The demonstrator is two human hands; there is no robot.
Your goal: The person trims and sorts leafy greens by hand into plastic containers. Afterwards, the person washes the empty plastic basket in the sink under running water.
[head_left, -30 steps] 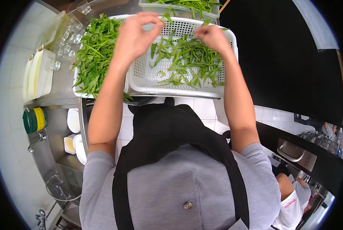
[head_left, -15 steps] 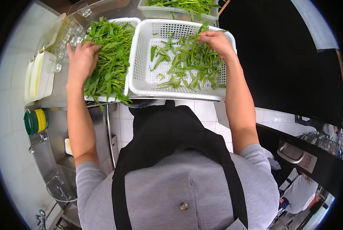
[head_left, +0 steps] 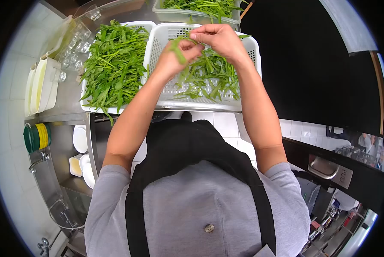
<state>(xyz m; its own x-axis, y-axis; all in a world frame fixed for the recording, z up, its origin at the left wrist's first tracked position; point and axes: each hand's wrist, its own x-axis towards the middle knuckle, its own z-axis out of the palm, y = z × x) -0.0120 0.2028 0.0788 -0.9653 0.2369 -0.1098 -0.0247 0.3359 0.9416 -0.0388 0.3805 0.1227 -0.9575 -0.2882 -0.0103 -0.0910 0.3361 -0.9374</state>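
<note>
Both of my hands meet over the right white basket [head_left: 164, 92]. My left hand [head_left: 176, 58] is closed round a water spinach stem [head_left: 181, 55], whose leafy end is blurred by motion. Close beside it, my right hand [head_left: 221, 42] pinches at the upper part of the greens between thumb and fingertips. Below them, loose water spinach pieces [head_left: 215, 81] lie scattered on the basket's perforated floor. A second white basket [head_left: 85, 103], to the left, is heaped with long-stemmed water spinach [head_left: 117, 64], some leaves hanging over its front edge.
Behind the baskets stands a clear tub [head_left: 192, 16] of more greens. Glasses [head_left: 74, 55] and white containers [head_left: 44, 88] line the left side. Lower left is a metal sink [head_left: 57, 171] with white dishes [head_left: 80, 139]. A black panel [head_left: 307, 64] rises at the right.
My left hand has left the heaped basket and moved right, now with a stem in it. My right hand has shifted left to meet it above the right basket.
</note>
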